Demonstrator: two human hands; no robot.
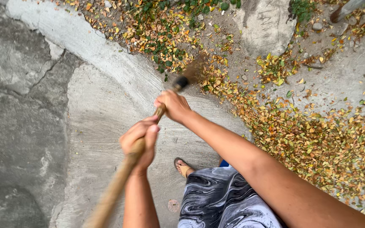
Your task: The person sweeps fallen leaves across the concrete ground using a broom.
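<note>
Broom point(148, 126) mid-sweep, its blurred head at the far leaf litter point(317, 139), left hand point(139, 141) and right hand point(174, 105) with fingers clenched round the handle; next stroke likely needs a firm push rightward.

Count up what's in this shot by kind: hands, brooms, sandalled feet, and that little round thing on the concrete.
Hands: 2, the left hand and the right hand, both gripping the broom
Broom: 1
Sandalled foot: 1
Small round disc on the concrete: 1
Total: 5
</note>
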